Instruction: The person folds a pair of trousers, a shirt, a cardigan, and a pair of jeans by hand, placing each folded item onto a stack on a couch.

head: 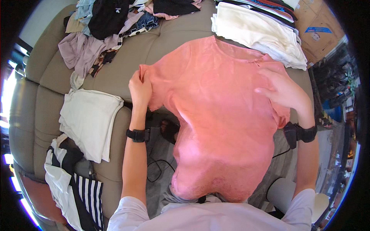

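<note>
A coral-pink short-sleeved blouse point(222, 115) is spread face up before me. Its neckline and shoulders lie on the seat of a sofa, and its lower part drapes down over my lap. My left hand point(140, 88) pinches the cuff of the sleeve on the left. Over the opposite shoulder, below the small bow at the neckline, my right hand point(284, 86) rests on the fabric with thumb and fingers apart. The sleeve on that side hangs partly under my right wrist.
The grey-brown sofa point(136, 49) bears a loose clothes heap point(108, 20), a folded white garment point(89, 118), and black-and-white striped clothing point(88, 196). A folded stack topped by white cloth point(257, 31) stands far right, near a cardboard box point(321, 37). A black cable point(154, 170) lies on the floor.
</note>
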Available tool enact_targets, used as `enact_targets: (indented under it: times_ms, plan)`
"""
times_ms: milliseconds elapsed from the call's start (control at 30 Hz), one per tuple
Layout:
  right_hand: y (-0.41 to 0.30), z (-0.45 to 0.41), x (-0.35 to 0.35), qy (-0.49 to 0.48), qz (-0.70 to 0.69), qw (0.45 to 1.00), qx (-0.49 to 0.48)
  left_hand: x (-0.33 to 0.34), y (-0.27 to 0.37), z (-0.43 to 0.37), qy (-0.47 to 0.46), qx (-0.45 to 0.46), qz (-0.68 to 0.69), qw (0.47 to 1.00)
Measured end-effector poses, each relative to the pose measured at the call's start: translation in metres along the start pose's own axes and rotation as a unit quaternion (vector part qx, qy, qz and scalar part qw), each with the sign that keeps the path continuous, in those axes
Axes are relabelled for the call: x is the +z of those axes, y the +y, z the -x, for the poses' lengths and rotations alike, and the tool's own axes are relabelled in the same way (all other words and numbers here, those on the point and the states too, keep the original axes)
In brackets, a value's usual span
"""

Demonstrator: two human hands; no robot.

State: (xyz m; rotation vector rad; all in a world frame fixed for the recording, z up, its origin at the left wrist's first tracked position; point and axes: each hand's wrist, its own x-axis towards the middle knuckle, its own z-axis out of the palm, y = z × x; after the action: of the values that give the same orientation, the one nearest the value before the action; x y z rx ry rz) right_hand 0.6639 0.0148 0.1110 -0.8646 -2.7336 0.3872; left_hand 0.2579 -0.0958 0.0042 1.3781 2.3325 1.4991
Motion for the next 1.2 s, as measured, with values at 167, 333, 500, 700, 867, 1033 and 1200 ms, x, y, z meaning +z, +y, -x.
enact_targets:
  times_ms: [167, 333, 500, 700, 867, 1033, 1200]
  plan:
    - [-0.05, -0.08, 0.044, -0.107, -0.028, 0.994, -0.021, -0.005, 0.019, -0.005, 0.032, 0.022, 0.001, 0.999]
    - [-0.067, -0.123, 0.118, -0.032, 0.006, 0.999, -0.019, -0.01, 0.065, -0.013, -0.033, 0.087, 0.025, 0.995]
    - [-0.069, -0.133, 0.143, -0.019, 0.071, 0.997, 0.009, 0.011, 0.095, -0.019, -0.086, 0.135, 0.028, 0.987]
    - [-0.03, -0.128, 0.13, -0.086, 0.133, 0.985, -0.066, 0.038, 0.108, -0.026, -0.374, -0.122, 0.266, 0.88]
    - [-0.008, -0.116, 0.089, -0.119, 0.088, 0.988, -0.042, 0.053, 0.058, -0.038, -0.303, 0.069, 0.276, 0.909]
    - [0.016, -0.109, 0.095, -0.092, 0.047, 0.993, -0.058, 0.055, 0.044, -0.032, -0.278, 0.337, 0.056, 0.898]
    - [0.026, -0.102, 0.07, -0.005, 0.012, 0.992, -0.123, 0.047, 0.042, -0.032, -0.289, 0.372, -0.023, 0.882]
